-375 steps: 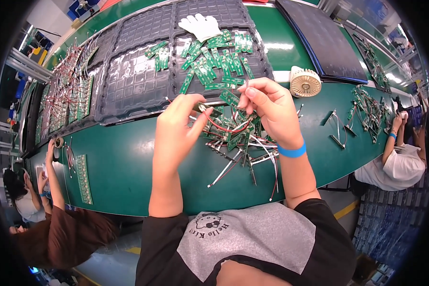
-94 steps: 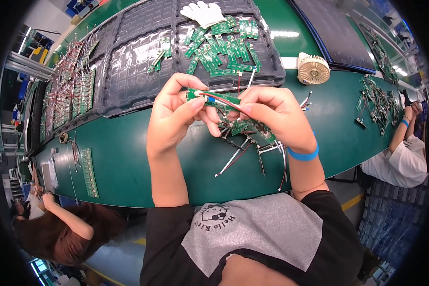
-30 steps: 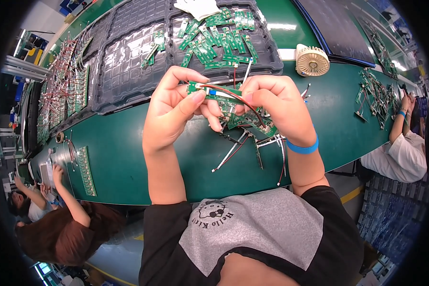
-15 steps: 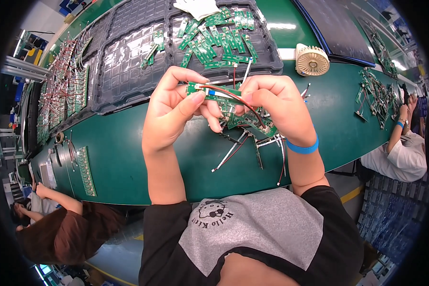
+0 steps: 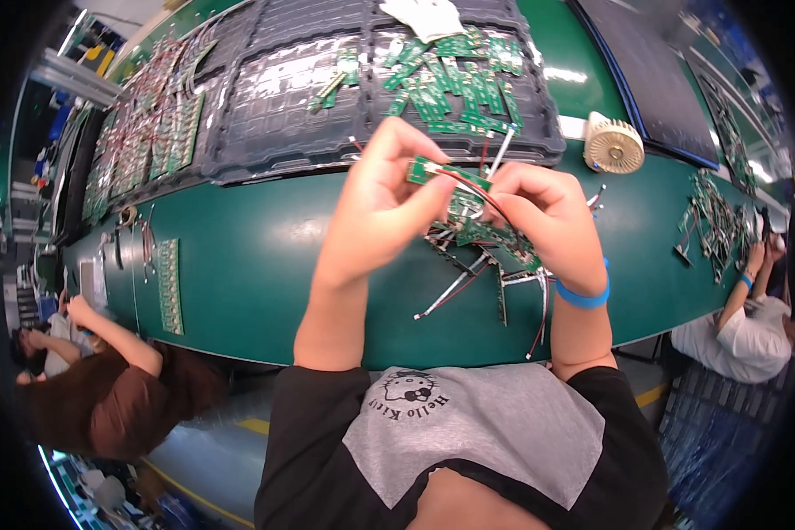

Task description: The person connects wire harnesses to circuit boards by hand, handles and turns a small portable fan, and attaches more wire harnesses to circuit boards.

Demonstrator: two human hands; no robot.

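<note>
Both of my hands are raised above the table's middle, around a narrow green circuit board. My left hand is closed, pinching the board's left end between thumb and fingers. A red and black wire lead arches from the board toward my right hand. That hand is closed at the board's right end, its thumb beside the lead; its fingertips hide exactly what is pinched. Just below lie several wired circuit boards in a loose heap, with white and red leads trailing toward me.
Behind my hands, a black plastic tray holds loose green boards and a white glove. A cream fan stands at right. A board strip lies left, wired boards far right. Co-workers sit at both sides.
The whole scene has shifted right and slightly down in view. My left hand has tilted, its fingers now more tucked behind the board. Both hands keep their grip.
</note>
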